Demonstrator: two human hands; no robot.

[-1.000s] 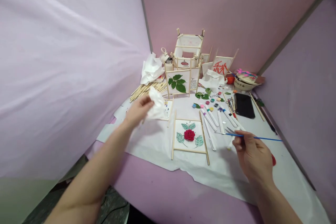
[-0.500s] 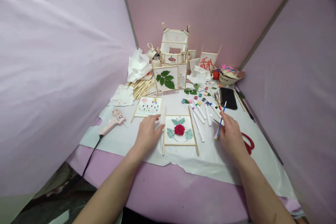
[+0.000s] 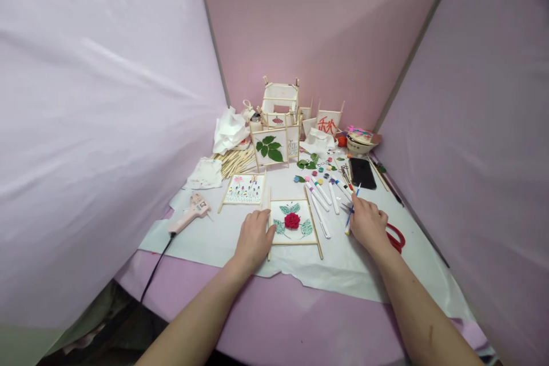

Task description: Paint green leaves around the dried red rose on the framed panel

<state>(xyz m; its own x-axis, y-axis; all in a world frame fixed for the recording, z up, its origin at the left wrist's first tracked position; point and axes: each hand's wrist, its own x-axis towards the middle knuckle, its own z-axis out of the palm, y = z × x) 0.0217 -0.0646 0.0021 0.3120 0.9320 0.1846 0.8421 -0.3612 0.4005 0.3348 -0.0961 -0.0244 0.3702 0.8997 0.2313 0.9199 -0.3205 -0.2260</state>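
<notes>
In front of me lies a stick-framed white panel with a red flower and green patterned leaves on it. My left hand is at its left stick, with thumb and forefinger on that edge; the underside of the grip is hidden. To the right of the panel, my right hand has its fingers closed on a blue paintbrush held low over the cloth. Beside that hand are scissors with red handles, their blades partly covered by it. White marker pens lie between the panel and the brush.
A pink hot glue gun with a black cord lies on the left. Behind stand a leaf panel, a stick lantern frame and a bundle of sticks. A black phone and a bowl are at the right.
My left hand has come right and onto the panel's left edge. My right hand has lowered with the paintbrush. The camera view has tipped upward.
</notes>
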